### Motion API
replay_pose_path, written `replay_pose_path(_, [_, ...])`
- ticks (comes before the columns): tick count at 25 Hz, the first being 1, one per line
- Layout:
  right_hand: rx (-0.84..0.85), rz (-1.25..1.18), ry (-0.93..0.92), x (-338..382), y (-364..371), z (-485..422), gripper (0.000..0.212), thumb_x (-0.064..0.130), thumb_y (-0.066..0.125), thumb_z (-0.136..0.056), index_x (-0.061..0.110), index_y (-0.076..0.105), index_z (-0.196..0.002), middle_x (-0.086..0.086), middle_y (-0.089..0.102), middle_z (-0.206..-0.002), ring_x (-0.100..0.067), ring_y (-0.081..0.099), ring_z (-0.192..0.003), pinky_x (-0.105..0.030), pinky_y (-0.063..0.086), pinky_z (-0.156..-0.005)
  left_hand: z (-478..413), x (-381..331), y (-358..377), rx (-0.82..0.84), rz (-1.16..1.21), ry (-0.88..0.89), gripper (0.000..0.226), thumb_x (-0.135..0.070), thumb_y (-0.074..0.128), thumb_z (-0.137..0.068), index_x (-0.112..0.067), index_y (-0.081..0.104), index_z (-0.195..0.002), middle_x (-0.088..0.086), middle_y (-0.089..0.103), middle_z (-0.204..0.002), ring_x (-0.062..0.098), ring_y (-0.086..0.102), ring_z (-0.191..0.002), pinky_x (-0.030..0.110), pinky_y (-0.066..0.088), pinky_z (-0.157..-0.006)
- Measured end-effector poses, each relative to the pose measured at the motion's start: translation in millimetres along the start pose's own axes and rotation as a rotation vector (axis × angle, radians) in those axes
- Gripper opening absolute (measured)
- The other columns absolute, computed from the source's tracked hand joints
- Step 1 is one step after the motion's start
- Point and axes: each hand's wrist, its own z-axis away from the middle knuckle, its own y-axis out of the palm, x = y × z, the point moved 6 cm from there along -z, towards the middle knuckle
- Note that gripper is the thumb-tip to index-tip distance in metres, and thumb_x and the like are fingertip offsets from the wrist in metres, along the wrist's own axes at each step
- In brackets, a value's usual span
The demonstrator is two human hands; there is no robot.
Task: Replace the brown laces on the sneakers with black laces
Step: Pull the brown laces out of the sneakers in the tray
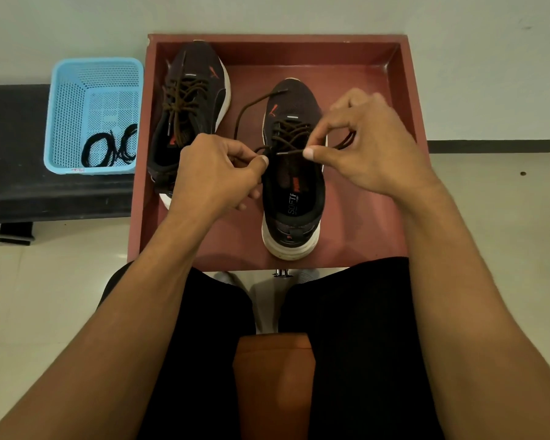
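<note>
Two dark sneakers with brown laces stand in a red tray (391, 90). The left sneaker (200, 87) is laced and lies toward the tray's back left. Over the right sneaker (294, 198), in the middle, both hands work. My left hand (213, 173) pinches the brown lace (251, 106) at the shoe's left top eyelet; a loose end arcs up to the toe. My right hand (365, 144) pinches the other lace end near its tip, between thumb and forefinger. Black laces (108, 149) lie coiled in a blue basket (70, 100) left of the tray.
The blue basket sits on a dark bench (16, 154) beside the tray. A pale wall rises behind. My legs in black shorts (362, 344) fill the foreground, with a brown stool (273, 385) between them on the light tiled floor.
</note>
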Motion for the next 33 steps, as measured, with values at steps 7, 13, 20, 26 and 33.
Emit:
replay_pose_path(7, [-0.318, -0.193, 0.15, -29, -18, 1, 0.01, 0.043, 0.082, -0.087, 0.035, 0.08, -0.092, 0.002, 0.064, -0.093, -0.004, 0.056, -0.089, -0.026, 0.048, -0.085, 0, -3, -2, 0.011, 0.018, 0.016, 0.015, -0.029, 0.075, -0.094, -0.019, 0.077, -0.084, 0.003, 0.074, -0.061, 0.017, 0.071, -0.05, 0.022, 0.053, -0.045])
replay_pose_path(13, [-0.401, -0.206, 0.273, -31, -20, 3, 0.035, 0.044, 0.077, -0.093, 0.029, 0.073, -0.124, 0.02, 0.071, -0.085, 0.012, 0.065, -0.077, -0.011, 0.054, -0.079, 1, -10, -1, -0.049, -0.18, 0.174, 0.021, -0.044, 0.076, -0.089, -0.029, 0.073, -0.076, -0.009, 0.068, -0.057, 0.005, 0.068, -0.055, 0.03, 0.062, -0.063])
replay_pose_path(20, [-0.016, -0.022, 0.28, -9, 0, 7, 0.037, 0.062, 0.084, -0.078, 0.026, 0.076, -0.08, 0.012, 0.071, -0.073, 0.0, 0.066, -0.067, -0.017, 0.048, -0.058, 1, -43, 18, -0.131, -0.437, 0.516, 0.02, -0.041, 0.071, -0.092, -0.035, 0.071, -0.11, -0.011, 0.053, -0.105, 0.014, 0.06, -0.094, 0.037, 0.054, -0.072])
replay_pose_path(26, [-0.022, -0.014, 0.341, -8, 9, 6, 0.017, 0.044, 0.086, -0.079, 0.034, 0.074, -0.07, 0.01, 0.074, -0.075, -0.009, 0.071, -0.073, -0.035, 0.064, -0.074, -10, -45, 39, -0.104, -0.559, 0.478, 0.025, -0.044, 0.069, -0.095, -0.035, 0.075, -0.117, -0.004, 0.05, -0.11, 0.024, 0.061, -0.1, 0.038, 0.046, -0.068])
replay_pose_path(33, [-0.039, -0.154, 0.457, -20, 7, 11, 0.011, 0.03, 0.079, -0.088, 0.026, 0.083, -0.079, 0.009, 0.076, -0.072, -0.01, 0.075, -0.076, -0.034, 0.064, -0.076, -19, -33, 24, -0.12, -0.296, 0.412, 0.009, -0.046, 0.074, -0.087, -0.039, 0.076, -0.092, -0.012, 0.058, -0.092, 0.009, 0.061, -0.085, 0.037, 0.056, -0.074])
